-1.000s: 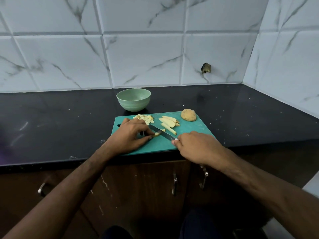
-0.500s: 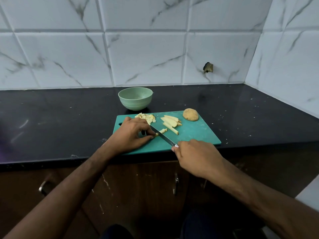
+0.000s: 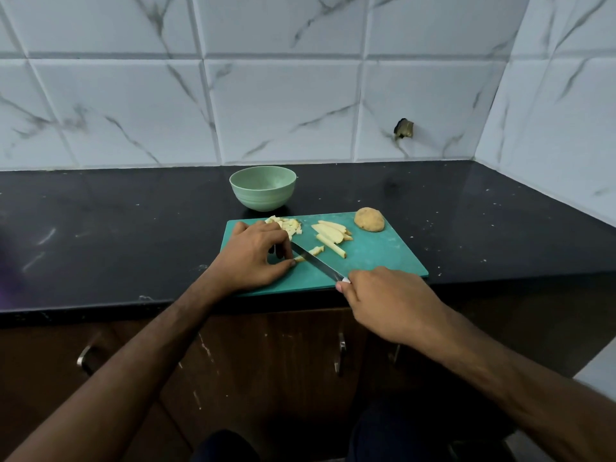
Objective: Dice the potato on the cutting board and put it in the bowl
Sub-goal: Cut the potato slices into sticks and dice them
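A teal cutting board (image 3: 383, 258) lies on the black counter. My left hand (image 3: 253, 258) pinches a short potato strip (image 3: 299, 259) against the board. My right hand (image 3: 390, 301) grips a knife (image 3: 316, 263) whose blade lies across that strip, with a cut piece (image 3: 316, 250) just beyond the blade. A pile of diced potato (image 3: 288, 225) sits at the board's far edge, several long strips (image 3: 330, 233) lie mid-board, and an uncut potato half (image 3: 369, 219) rests skin-up at the far right. The pale green bowl (image 3: 262, 187) stands behind the board.
The black counter (image 3: 116, 228) stretches left and right, speckled with crumbs. White marble tiles form the back and right walls. Brown cabinet doors with metal handles (image 3: 340, 358) are below the counter's front edge.
The knife blade has slid a little along the strip between my hands, and a small piece now lies past the blade. My view has shifted slightly; both hands stay in place.
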Demonstrator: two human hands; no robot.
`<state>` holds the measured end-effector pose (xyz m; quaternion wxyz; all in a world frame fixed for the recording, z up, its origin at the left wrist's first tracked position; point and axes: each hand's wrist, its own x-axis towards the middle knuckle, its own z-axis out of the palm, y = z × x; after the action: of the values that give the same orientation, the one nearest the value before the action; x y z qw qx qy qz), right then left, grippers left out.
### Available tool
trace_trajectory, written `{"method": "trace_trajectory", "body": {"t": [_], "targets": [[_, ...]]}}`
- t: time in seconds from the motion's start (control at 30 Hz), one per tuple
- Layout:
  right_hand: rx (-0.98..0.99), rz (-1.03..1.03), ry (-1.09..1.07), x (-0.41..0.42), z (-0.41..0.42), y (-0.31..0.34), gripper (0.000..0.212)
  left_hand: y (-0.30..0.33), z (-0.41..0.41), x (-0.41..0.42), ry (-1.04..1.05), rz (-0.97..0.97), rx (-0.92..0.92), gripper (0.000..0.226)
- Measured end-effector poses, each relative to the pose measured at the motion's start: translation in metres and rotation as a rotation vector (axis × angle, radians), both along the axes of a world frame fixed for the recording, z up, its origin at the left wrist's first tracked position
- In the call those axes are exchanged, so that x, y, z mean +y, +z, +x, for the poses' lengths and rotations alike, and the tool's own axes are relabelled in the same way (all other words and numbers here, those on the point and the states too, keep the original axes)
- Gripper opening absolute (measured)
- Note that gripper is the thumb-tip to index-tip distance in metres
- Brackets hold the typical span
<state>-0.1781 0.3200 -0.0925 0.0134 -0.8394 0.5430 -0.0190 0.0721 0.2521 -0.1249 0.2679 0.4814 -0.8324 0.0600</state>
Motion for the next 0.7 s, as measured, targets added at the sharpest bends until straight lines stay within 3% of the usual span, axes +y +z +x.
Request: {"method": "trace_trajectory", "body": {"t": [0.7], "targets": [[-0.038,0.018,-0.004,0.003,0.011,-0.007,0.037,0.0,0.001,0.002,0.006,0.002,0.007,0.019]]}}
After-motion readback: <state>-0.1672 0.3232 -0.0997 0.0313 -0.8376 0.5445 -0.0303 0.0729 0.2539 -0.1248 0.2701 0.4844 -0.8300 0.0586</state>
